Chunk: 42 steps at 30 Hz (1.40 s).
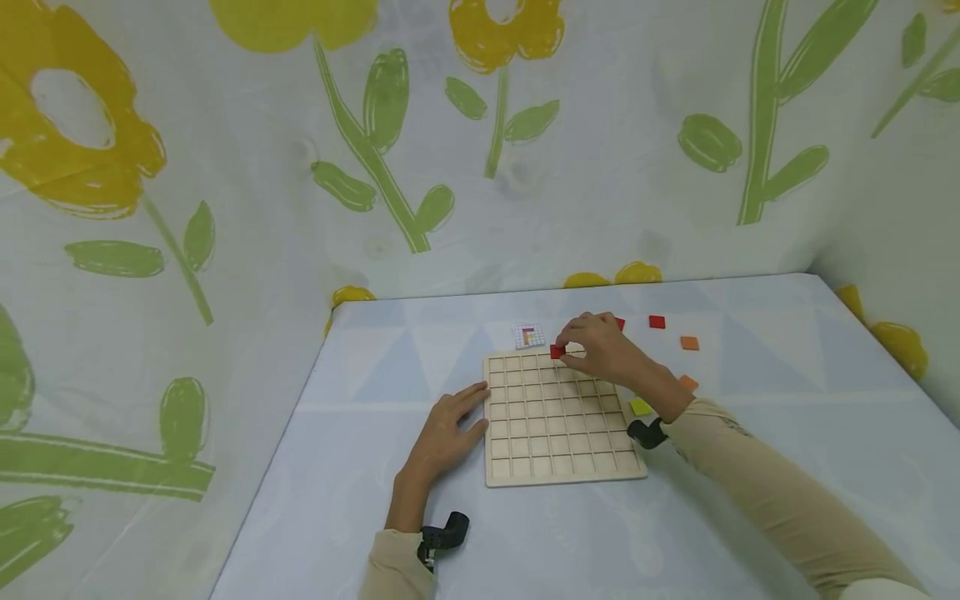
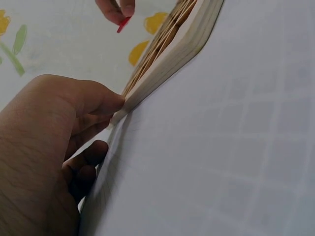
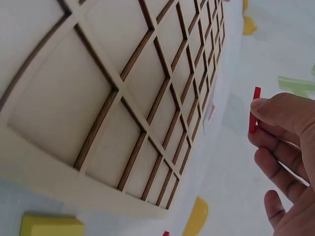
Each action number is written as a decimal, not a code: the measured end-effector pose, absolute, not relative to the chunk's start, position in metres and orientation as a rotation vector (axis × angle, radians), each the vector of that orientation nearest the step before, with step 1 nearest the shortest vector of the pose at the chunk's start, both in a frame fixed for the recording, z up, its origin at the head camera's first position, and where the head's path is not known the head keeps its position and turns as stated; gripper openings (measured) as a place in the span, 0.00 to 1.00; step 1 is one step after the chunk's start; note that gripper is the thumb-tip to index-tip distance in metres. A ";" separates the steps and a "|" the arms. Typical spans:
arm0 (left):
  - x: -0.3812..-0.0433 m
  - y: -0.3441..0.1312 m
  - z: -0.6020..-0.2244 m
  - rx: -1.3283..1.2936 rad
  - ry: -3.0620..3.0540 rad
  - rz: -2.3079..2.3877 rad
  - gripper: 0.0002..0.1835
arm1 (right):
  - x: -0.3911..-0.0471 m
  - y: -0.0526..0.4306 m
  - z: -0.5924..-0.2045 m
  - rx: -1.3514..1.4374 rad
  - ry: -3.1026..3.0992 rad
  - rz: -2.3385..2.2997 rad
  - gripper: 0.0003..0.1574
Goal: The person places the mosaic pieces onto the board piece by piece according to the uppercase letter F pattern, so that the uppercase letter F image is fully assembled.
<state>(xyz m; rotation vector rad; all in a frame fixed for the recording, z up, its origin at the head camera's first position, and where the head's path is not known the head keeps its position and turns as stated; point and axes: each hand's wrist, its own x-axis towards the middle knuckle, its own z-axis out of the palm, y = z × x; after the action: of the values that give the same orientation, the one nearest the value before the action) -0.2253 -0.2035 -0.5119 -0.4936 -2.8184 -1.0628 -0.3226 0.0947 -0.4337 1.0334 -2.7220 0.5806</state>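
Note:
A square wooden grid board [image 1: 562, 481] lies on the table, its cells bare where they show. Between thumb and fingertips my right hand [image 1: 600, 348] pinches a small red square tile [image 1: 557, 352], held over the board's far edge. In the right wrist view the red tile [image 3: 254, 110] appears edge-on, above the board's surface. My left hand [image 1: 444, 429] touches the board's left side with thumb and fingertips. The left wrist view shows the left hand [image 2: 54, 113] against the board's side wall [image 2: 167, 69].
A small pattern card [image 1: 528, 336] with a coloured grid lies behind the board. To the right are red tiles [image 1: 657, 322], orange tiles [image 1: 689, 342] and a yellow tile [image 1: 640, 407]. Flower-printed cloth [image 1: 562, 208] stands upright behind the table's far edge.

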 end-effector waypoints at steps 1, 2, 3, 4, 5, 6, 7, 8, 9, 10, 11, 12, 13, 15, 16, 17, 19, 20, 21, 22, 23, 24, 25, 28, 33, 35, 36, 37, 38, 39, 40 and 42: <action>-0.225 -0.203 -0.512 -0.495 -2.819 -1.063 0.27 | -0.323 0.093 -0.434 1.031 -2.728 0.578 0.13; -0.225 -0.203 -0.512 -0.494 -2.821 -1.060 0.27 | -0.323 0.092 -0.435 1.031 -2.730 0.573 0.14; -0.225 -0.203 -0.512 -0.494 -2.823 -1.058 0.27 | -0.323 0.091 -0.435 1.034 -2.728 0.571 0.14; -0.225 -0.202 -0.512 -0.493 -2.826 -1.053 0.27 | -0.324 0.089 -0.435 1.037 -2.726 0.574 0.14; -0.225 -0.202 -0.512 -0.491 -2.829 -1.050 0.27 | -0.324 0.088 -0.436 1.042 -2.720 0.572 0.13; -0.225 -0.202 -0.511 -0.490 -2.829 -1.050 0.27 | -0.324 0.087 -0.436 1.048 -2.713 0.573 0.13; -0.225 -0.201 -0.511 -0.487 -2.831 -1.047 0.27 | -0.325 0.086 -0.436 1.054 -2.707 0.574 0.13; -0.225 -0.201 -0.511 -0.483 -2.834 -1.046 0.27 | -0.325 0.085 -0.437 1.061 -2.703 0.576 0.12; -0.225 -0.201 -0.510 -0.478 -2.835 -1.049 0.27 | -0.326 0.084 -0.437 1.067 -2.702 0.575 0.12; -0.225 -0.200 -0.510 -0.471 -2.838 -1.045 0.27 | -0.326 0.082 -0.437 1.073 -2.701 0.572 0.12; -0.225 -0.200 -0.510 -0.463 -2.841 -1.045 0.27 | -0.326 0.081 -0.438 1.082 -2.699 0.569 0.12; -0.225 -0.200 -0.510 -0.457 -2.840 -1.052 0.27 | -0.326 0.080 -0.439 1.089 -2.702 0.572 0.11; -0.226 -0.200 -0.509 -0.453 -2.843 -1.049 0.27 | -0.326 0.078 -0.439 1.095 -2.703 0.572 0.11; -0.226 -0.199 -0.509 -0.445 -2.851 -1.042 0.27 | -0.325 0.075 -0.440 1.106 -2.706 0.581 0.11; -0.226 -0.199 -0.509 -0.445 -2.853 -1.038 0.27 | -0.324 0.074 -0.440 1.113 -2.706 0.590 0.11; -0.226 -0.199 -0.509 -0.447 -2.853 -1.039 0.27 | -0.324 0.072 -0.441 1.119 -2.705 0.597 0.11; -0.226 -0.199 -0.509 -0.455 -2.850 -1.035 0.27 | -0.323 0.069 -0.442 1.130 -2.701 0.595 0.10; -0.226 -0.199 -0.509 -0.457 -2.852 -1.032 0.27 | -0.323 0.068 -0.443 1.137 -2.698 0.593 0.10; -0.226 -0.199 -0.509 -0.460 -2.851 -1.031 0.27 | -0.323 0.066 -0.443 1.146 -2.693 0.587 0.10; -0.226 -0.199 -0.509 -0.467 -2.844 -1.035 0.27 | -0.322 0.065 -0.444 1.151 -2.691 0.582 0.09; -0.226 -0.199 -0.509 -0.469 -2.845 -1.034 0.27 | -0.322 0.063 -0.444 1.157 -2.685 0.573 0.09; -0.226 -0.199 -0.509 -0.471 -2.843 -1.038 0.27 | -0.322 0.062 -0.445 1.159 -2.683 0.568 0.08; -0.226 -0.199 -0.508 -0.472 -2.844 -1.040 0.27 | -0.321 0.060 -0.445 1.161 -2.682 0.566 0.08; -0.226 -0.199 -0.508 -0.465 -2.849 -1.056 0.27 | -0.321 0.058 -0.448 1.159 -2.692 0.556 0.07; -0.226 -0.200 -0.507 -0.469 -2.852 -1.051 0.27 | -0.320 0.055 -0.452 1.166 -2.722 0.517 0.08; -0.225 -0.201 -0.507 -0.470 -2.852 -1.049 0.27 | -0.319 0.055 -0.453 1.174 -2.725 0.512 0.08; -0.225 -0.201 -0.507 -0.472 -2.849 -1.046 0.27 | -0.319 0.055 -0.453 1.180 -2.723 0.507 0.08; -0.225 -0.201 -0.507 -0.470 -2.851 -1.046 0.27 | -0.319 0.054 -0.454 1.185 -2.718 0.502 0.08; -0.225 -0.201 -0.507 -0.467 -2.852 -1.043 0.27 | -0.319 0.054 -0.455 1.191 -2.711 0.501 0.09; -0.224 -0.201 -0.507 -0.465 -2.849 -1.042 0.27 | -0.319 0.054 -0.455 1.193 -2.707 0.502 0.08; -0.224 -0.201 -0.507 -0.461 -2.848 -1.042 0.27 | -0.318 0.054 -0.456 1.195 -2.702 0.499 0.09; -0.224 -0.201 -0.507 -0.455 -2.847 -1.031 0.27 | -0.318 0.054 -0.458 1.201 -2.688 0.493 0.09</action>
<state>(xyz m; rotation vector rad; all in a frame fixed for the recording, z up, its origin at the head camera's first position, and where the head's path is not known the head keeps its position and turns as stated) -0.2243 -0.2013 -0.5073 -0.4555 -2.8472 -1.0308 -0.3183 0.0537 -0.4584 1.2007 -2.6876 0.4934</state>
